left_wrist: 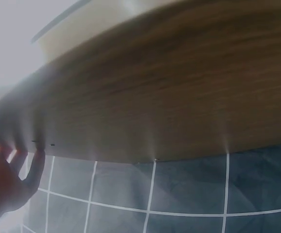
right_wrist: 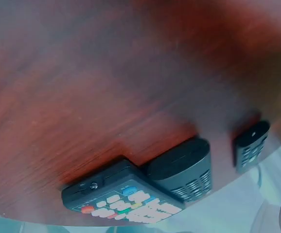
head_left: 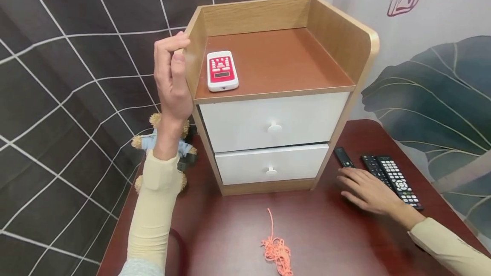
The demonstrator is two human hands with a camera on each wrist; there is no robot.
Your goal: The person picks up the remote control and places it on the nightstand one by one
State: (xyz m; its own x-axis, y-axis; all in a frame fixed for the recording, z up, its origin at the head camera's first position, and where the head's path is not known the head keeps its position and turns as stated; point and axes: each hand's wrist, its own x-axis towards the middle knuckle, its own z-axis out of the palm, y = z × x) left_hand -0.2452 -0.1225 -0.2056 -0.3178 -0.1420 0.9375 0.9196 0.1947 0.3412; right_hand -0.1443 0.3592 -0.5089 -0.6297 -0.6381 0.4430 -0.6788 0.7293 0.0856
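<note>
A tangled strand of orange yarn (head_left: 278, 254) lies nearest on the glossy red-brown worktop (head_left: 230, 233). To its right, the right hand (head_left: 370, 191) is relaxed, its fingers slightly apart, holding nothing, beside two long black remotes (head_left: 400, 182) and a shorter black remote (head_left: 342, 157); contact is unclear. Farther in, the left hand (head_left: 171, 71) clasps the left side panel of a wooden cabinet (head_left: 339, 41) with two white drawers (head_left: 245, 125). A white-and-red handheld device (head_left: 222, 71) sits on its brown top. Behind the left forearm is a blue-clothed plush bear (head_left: 147, 142), then a dark white-gridded curtain (head_left: 126, 12).
</note>
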